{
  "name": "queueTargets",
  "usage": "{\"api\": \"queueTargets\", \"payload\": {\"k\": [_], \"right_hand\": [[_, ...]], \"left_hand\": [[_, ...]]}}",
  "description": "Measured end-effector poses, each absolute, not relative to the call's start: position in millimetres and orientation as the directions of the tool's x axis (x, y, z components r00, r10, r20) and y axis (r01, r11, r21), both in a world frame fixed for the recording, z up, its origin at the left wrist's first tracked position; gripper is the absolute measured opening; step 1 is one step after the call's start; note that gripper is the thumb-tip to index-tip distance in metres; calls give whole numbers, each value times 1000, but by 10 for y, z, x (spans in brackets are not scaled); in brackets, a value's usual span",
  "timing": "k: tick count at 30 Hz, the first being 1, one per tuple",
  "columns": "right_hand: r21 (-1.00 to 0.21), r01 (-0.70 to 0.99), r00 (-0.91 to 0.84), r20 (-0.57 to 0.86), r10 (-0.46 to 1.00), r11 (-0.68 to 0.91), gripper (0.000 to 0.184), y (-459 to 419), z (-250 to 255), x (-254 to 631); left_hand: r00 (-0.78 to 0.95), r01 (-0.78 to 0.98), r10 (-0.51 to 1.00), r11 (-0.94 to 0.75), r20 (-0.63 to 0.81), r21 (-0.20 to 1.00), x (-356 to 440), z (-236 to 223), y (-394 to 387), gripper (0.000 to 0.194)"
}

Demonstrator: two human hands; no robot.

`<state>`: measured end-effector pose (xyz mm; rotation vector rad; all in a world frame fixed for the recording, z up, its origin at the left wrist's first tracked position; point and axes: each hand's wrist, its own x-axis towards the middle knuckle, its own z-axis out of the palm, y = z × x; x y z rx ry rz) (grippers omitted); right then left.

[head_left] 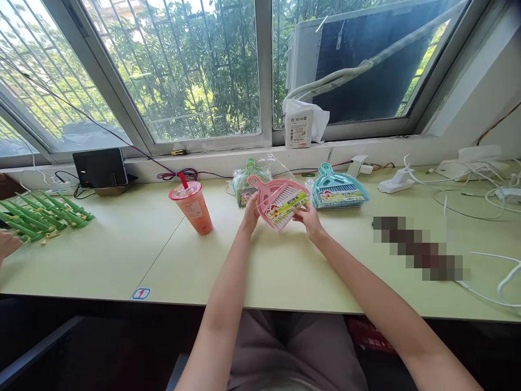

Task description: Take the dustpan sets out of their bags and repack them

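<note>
Pink dustpan set (280,198) | frame centre, over the desk (183,271) | long axis from handle, upper left, to lower right | our fingers clamp it: left hand (251,215) nearer handle, right hand (311,221) by wide edge

Plain brownish-grey trousers (299,358) are worn below, and both forearms (364,279) are bare.

Pink dustpan (272,194); label (281,209) yellow with red-and-white print. Teal dustpan (342,183). Green dustpan (249,177). Surface (101,260) pale yellow-green. Cup (196,213) orange, lid (185,191) pink, patterned; straw (182,180) red. Tablet (100,167) black. Trousers (299,353) grey-brown. Power strip (395,181) white.
</note>
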<state>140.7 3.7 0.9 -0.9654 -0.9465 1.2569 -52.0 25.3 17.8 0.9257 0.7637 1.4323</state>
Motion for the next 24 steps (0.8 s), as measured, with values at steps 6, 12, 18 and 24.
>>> {"api": "queueTargets", "payload": {"k": [6, 12, 18, 24], "right_hand": [[-939, -340, 116, 20, 993, 59, 39, 1, 29, 1356], [-904, -418, 258, -26, 966, 87, 33, -11, 1, 1342], [-898, -432, 246, -29, 969, 83, 31, -36, 14, 1351], [-912, -389, 230, 41, 972, 130, 30, -57, 75, 1329]], "left_hand": [[128, -418, 989, -16, 77, 908, -397, 124, 219, 52], [356, -259, 934, 79, 19, 963, -375, 100, 162, 47], [335, -270, 942, 87, 9, 959, -394, 107, 182, 53], [324, -257, 944, 24, 62, 966, -388, 112, 182, 57]]}}
